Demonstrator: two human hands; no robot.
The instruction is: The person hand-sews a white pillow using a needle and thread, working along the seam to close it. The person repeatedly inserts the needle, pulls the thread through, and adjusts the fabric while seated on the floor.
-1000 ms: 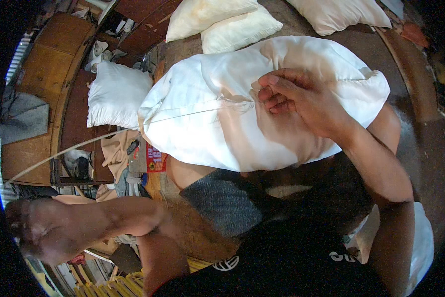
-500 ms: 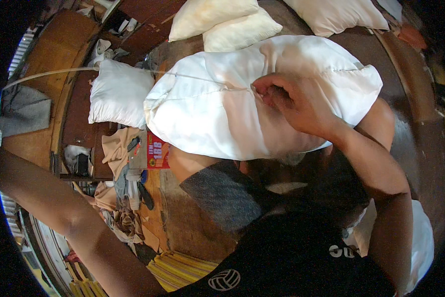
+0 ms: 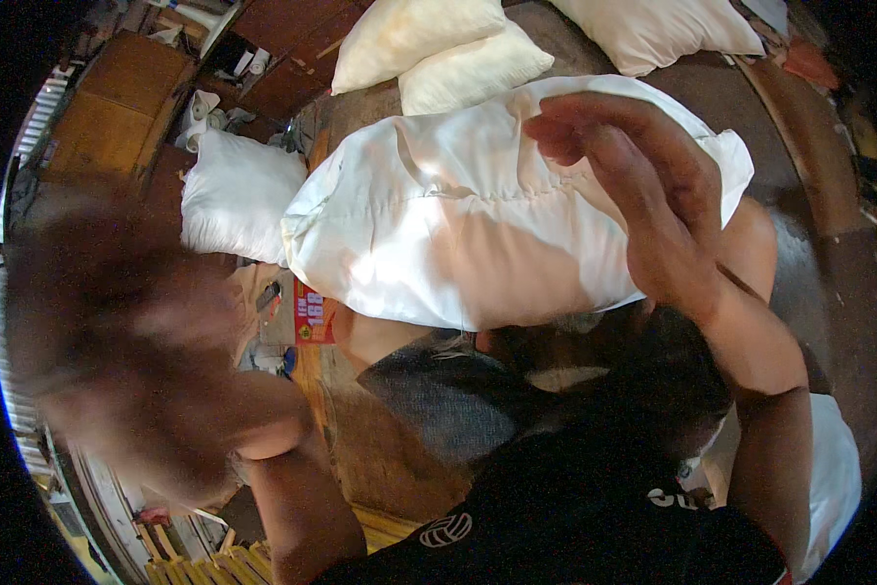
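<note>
A large white pillow (image 3: pixel 458 234) lies across my lap, with a gathered seam running along its length. Above its right part my right hand (image 3: pixel 643 185) is lifted, fingers loosely curved and the thumb apart. Nothing shows in that hand. My left hand (image 3: pixel 117 302) is a large smear of motion at the left, close to the camera. Its fingers, and anything in them, cannot be made out.
Two cream pillows (image 3: pixel 468 63) are stacked beyond the lap pillow, and another pillow (image 3: pixel 658 34) lies at the far right. A smaller white pillow (image 3: pixel 243 190) rests at the left, near a red printed packet (image 3: pixel 314 312). Wooden furniture (image 3: pixel 117 107) stands farther left.
My left arm has bent, bringing the blurred left hand into view. My right hand has risen off the seam toward the right and opened. The pale strand stretched between them no longer shows.
</note>
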